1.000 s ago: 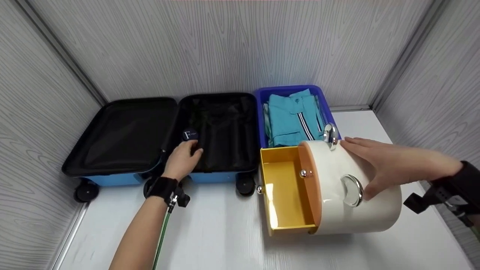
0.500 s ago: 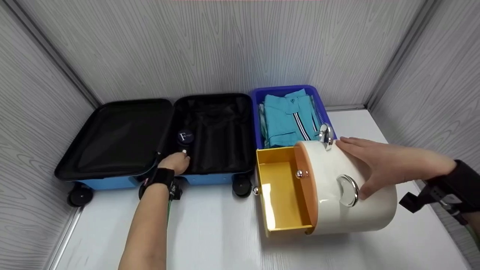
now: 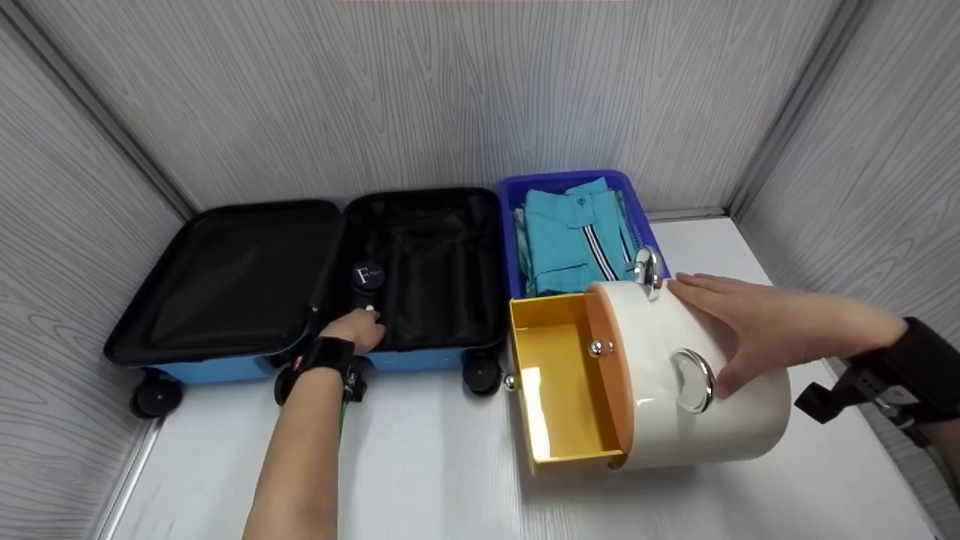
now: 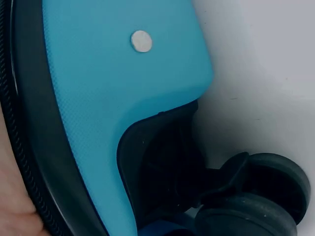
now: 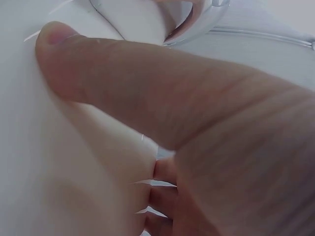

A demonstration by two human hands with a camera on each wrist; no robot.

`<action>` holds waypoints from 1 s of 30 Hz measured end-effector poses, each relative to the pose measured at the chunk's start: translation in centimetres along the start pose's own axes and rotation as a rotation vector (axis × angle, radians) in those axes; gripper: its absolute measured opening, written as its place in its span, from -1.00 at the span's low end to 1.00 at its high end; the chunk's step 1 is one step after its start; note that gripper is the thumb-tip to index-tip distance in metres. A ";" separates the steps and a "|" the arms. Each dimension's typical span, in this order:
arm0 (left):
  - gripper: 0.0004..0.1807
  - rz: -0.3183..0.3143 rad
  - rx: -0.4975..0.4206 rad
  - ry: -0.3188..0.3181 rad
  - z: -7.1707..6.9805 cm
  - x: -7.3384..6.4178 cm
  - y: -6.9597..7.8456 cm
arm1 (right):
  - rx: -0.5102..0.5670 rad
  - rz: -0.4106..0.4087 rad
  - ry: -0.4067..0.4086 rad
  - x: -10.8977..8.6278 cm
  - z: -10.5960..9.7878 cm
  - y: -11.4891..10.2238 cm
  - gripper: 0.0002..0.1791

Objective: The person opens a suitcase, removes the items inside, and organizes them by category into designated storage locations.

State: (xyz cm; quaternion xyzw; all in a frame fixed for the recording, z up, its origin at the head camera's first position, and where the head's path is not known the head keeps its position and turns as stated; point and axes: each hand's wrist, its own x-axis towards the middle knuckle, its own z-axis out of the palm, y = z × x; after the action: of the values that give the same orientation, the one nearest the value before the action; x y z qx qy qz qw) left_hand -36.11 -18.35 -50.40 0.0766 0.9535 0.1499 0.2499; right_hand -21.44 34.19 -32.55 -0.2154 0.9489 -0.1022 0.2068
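My left hand (image 3: 356, 330) reaches over the front edge into the right half of an open blue suitcase (image 3: 420, 361). Its fingers point down and are mostly hidden, with a small white spot at their tip; whether they hold anything cannot be seen. Just beyond them, a round dark jar (image 3: 368, 276) with a white "F" on its lid sits in the black lining. My right hand (image 3: 765, 326) rests spread on a rounded white drawer box (image 3: 675, 427), thumb beside a chrome-rimmed handle (image 3: 694, 380). A yellow drawer (image 3: 570, 397) stands pulled out on the box's left.
A purple-blue basket (image 3: 504, 240) with folded turquoise clothing (image 3: 559, 232) stands behind the drawer box. The suitcase's other half (image 3: 232, 285) lies flat at left. Black wheels (image 3: 481, 373) stick out toward the front. Grey wood-grain walls (image 3: 420, 97) enclose the table.
My left hand has drawn back from the jar toward the suitcase's front edge and dipped lower, leaving the jar's lid uncovered. My right hand stays on the drawer box. The head view has shifted slightly.
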 end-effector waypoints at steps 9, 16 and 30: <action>-0.36 -0.065 0.032 -0.016 0.0 -0.3 0.1 | -0.001 -0.006 0.008 -0.1 0.0 0.0 0.50; -0.33 -0.077 0.008 -0.007 0.0 -0.8 0.4 | 0.011 -0.007 0.002 -0.1 0.0 0.0 0.50; -0.53 -0.134 -0.101 0.192 0.8 0.2 -0.2 | 0.021 -0.012 -0.002 0.1 -0.1 -0.4 0.51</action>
State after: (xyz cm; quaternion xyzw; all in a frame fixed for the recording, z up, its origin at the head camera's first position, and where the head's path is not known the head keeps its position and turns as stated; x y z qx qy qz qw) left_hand -35.87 -18.29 -51.17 -0.0145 0.9672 0.1876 0.1706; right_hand -21.44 33.84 -32.36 -0.2192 0.9462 -0.1131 0.2096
